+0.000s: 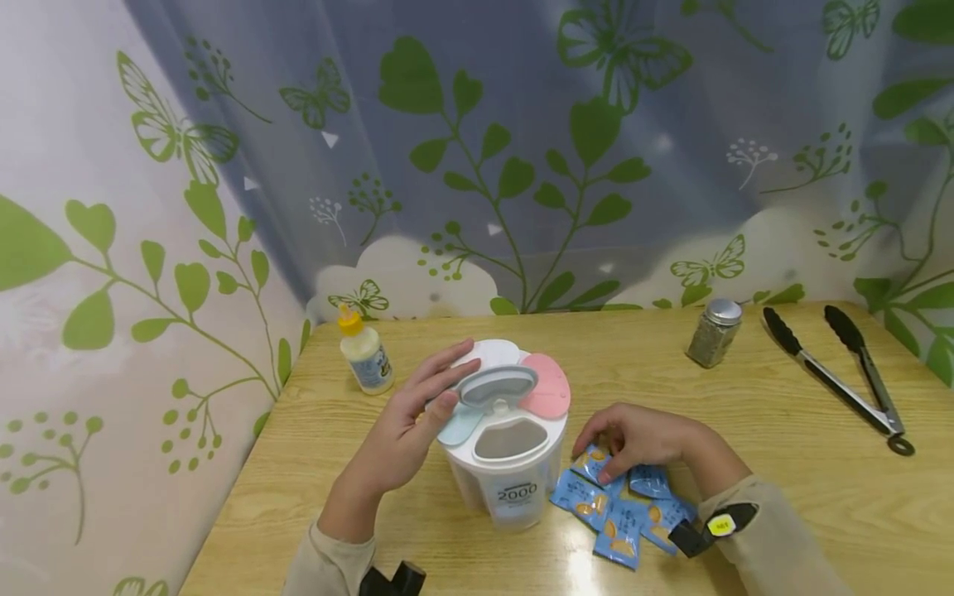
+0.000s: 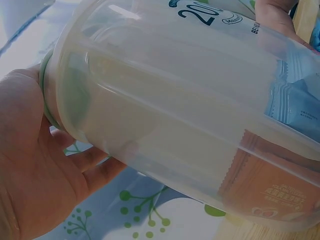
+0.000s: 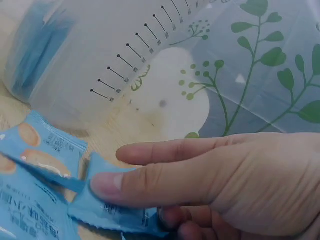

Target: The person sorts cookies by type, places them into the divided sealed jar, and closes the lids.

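Observation:
A round storage container (image 1: 514,497) of clear plastic stands upright; its lid has white, pink and pale blue flaps, and the near grey flap (image 1: 498,385) is raised over an opening (image 1: 511,439). My left hand (image 1: 406,422) rests on the lid's left side with its fingers fairly straight. Blue packets (image 2: 295,105) and an orange packet (image 2: 270,185) show inside in the left wrist view. Right of the container, my right hand (image 1: 644,434) pinches a small blue snack packet (image 3: 112,212), thumb on top. Several similar packets (image 1: 619,530) lie beneath and around this hand.
A small bottle with a yellow cap (image 1: 368,360) stands at the back left. Toward the back right are a glass jar of dried seasoning (image 1: 713,335) and black-tipped tongs (image 1: 842,377). A patterned curtain (image 1: 514,165) borders the wooden table (image 1: 298,488).

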`<action>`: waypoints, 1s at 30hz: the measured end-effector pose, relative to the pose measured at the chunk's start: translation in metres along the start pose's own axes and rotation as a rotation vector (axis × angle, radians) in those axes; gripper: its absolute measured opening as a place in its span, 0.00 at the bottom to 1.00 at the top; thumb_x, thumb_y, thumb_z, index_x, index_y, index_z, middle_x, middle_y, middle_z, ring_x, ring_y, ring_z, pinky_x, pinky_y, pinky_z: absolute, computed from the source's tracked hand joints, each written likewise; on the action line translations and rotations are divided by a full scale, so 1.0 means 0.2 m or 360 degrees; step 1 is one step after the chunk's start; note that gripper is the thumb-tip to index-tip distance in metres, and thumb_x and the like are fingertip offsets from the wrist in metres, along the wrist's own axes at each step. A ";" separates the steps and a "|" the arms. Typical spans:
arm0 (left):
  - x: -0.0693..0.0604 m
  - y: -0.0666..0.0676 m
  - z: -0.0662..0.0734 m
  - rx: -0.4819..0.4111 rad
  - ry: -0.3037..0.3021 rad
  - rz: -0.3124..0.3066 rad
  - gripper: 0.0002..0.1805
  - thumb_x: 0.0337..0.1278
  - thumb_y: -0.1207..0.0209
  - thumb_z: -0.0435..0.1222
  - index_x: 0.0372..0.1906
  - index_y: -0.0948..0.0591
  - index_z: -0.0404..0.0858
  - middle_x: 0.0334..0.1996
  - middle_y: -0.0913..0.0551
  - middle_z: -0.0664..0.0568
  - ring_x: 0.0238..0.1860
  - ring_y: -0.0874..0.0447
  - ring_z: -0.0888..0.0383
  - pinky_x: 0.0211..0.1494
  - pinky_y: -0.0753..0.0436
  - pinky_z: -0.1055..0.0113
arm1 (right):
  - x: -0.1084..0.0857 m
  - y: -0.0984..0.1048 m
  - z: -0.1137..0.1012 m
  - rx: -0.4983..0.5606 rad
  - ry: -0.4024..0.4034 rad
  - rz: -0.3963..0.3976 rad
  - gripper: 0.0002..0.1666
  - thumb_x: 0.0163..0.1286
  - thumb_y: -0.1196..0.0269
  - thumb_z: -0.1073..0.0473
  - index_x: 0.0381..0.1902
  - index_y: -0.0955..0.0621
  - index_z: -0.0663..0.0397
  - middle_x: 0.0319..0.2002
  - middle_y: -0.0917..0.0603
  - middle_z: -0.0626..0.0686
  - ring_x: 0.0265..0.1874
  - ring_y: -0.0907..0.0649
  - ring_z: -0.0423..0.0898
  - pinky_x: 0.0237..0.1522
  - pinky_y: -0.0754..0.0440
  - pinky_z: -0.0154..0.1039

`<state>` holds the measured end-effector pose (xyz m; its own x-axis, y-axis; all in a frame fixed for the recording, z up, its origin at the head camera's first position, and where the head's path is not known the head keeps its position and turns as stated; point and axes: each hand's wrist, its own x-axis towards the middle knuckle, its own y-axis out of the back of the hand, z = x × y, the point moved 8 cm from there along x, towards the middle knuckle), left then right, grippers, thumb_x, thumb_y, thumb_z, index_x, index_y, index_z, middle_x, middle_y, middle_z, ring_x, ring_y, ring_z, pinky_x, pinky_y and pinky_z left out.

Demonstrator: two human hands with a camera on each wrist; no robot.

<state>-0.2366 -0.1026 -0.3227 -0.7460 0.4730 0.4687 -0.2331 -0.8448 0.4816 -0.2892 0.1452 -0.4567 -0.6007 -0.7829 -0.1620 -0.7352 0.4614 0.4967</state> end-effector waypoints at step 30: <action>0.00 0.00 0.00 0.0004 0.0009 0.0003 0.22 0.79 0.55 0.35 0.71 0.27 0.43 0.77 0.38 0.53 0.77 0.41 0.51 0.73 0.32 0.49 | -0.14 0.17 -0.28 0.0336 0.0465 0.0190 0.12 0.73 0.42 0.71 0.50 0.16 0.62 0.28 0.19 0.50 0.19 0.27 0.54 0.22 0.23 0.45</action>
<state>-0.2362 -0.1029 -0.3229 -0.7499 0.4701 0.4655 -0.2303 -0.8451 0.4825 -0.2803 0.1605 -0.3878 -0.5935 -0.7904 0.1517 -0.7322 0.6085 0.3060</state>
